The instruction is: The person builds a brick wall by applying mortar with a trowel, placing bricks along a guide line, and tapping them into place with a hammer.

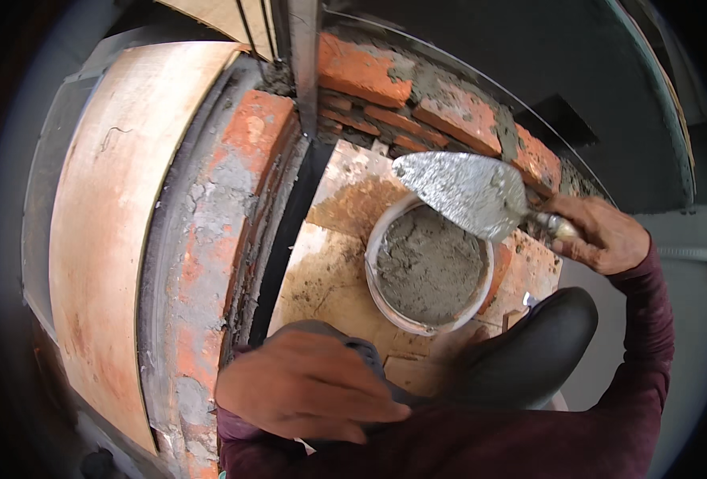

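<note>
A steel trowel (pixel 465 191) is gripped by its handle in the right hand (pixel 605 235), fingers clamped round it; part of a mortar-filled bucket (pixel 393 314) is hidden by its blade. Whether the blurred left hand's (pixel 306 383) fingers are apart cannot be told. The bucket is flanked by a bent knee (pixel 561 323), a mortar-smeared brick wall (pixel 226 215) and, beyond, brick courses (pixel 457 116).

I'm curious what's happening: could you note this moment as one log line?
right fingers: gripping trowel | blade: overlapping bucket in view | bucket: holding grey mortar | left fingers: blurred, no held object visible
</note>
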{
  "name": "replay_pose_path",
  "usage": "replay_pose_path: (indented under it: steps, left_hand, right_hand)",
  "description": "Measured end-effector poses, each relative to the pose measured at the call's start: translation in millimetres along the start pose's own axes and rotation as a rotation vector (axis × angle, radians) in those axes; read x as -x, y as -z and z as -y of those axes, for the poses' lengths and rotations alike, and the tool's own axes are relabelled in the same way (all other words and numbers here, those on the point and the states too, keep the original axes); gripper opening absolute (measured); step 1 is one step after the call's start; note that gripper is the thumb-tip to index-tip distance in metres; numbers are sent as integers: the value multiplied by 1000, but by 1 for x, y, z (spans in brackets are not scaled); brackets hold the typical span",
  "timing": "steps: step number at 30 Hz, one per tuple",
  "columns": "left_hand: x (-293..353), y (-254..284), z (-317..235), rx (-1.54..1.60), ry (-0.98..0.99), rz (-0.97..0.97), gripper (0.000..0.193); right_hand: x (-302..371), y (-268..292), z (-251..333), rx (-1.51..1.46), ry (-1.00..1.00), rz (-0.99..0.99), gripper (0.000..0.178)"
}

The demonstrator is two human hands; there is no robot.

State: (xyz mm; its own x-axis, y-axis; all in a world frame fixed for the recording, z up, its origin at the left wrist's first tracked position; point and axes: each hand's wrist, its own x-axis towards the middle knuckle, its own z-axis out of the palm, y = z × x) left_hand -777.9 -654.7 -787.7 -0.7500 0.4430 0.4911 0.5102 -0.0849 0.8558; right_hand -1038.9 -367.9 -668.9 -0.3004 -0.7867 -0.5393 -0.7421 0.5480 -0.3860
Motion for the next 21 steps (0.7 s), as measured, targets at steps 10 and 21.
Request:
replay_pose_path:
  steps: [10, 21]
  left_hand:
    - [46, -56, 149, 54, 986, -648, 72]
    - [36, -70, 154, 137, 1001, -698, 52]
  right_hand:
    - [6, -111, -36, 666, -182, -67, 33]
    - [33, -157, 2, 396, -130, -36, 34]
